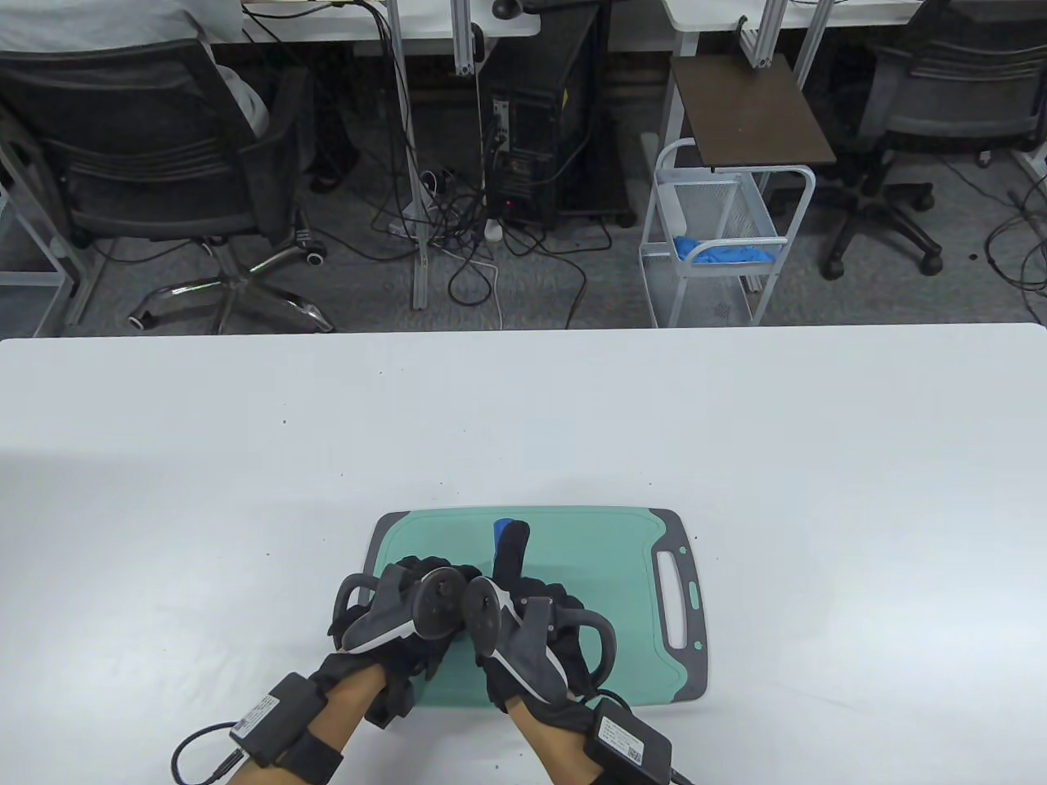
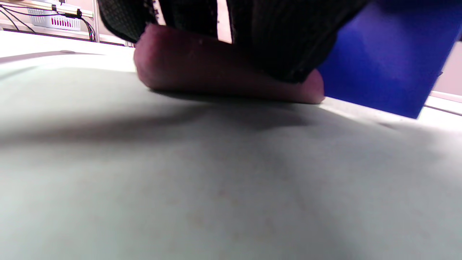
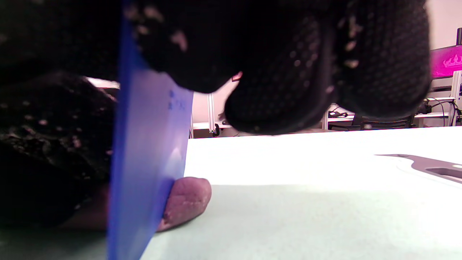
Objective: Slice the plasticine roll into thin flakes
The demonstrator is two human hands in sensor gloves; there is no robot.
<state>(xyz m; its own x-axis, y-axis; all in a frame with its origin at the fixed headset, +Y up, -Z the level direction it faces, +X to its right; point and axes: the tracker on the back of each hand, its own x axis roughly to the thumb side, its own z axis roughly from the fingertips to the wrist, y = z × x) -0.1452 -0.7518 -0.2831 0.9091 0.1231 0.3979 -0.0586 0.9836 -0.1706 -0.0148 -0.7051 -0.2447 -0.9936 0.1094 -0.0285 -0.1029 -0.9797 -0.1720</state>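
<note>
A pinkish-brown plasticine roll [image 2: 202,68] lies on the green cutting board [image 1: 589,564]; the hands hide it in the table view. My left hand [image 1: 409,605] rests on top of the roll and holds it down. My right hand [image 1: 532,621] grips a blue plastic blade [image 3: 144,159], its tip showing past the index finger in the table view [image 1: 501,526]. The blade stands upright and is pressed into the roll near its end, so a short rounded stub [image 3: 187,200] sticks out to the blade's right. It also shows at the roll's right end in the left wrist view [image 2: 382,57].
The board has a grey rim and a handle slot [image 1: 677,597] at its right end. It lies on a white table [image 1: 245,458] near the front edge. Office chairs, cables and a wire cart stand on the floor beyond the table.
</note>
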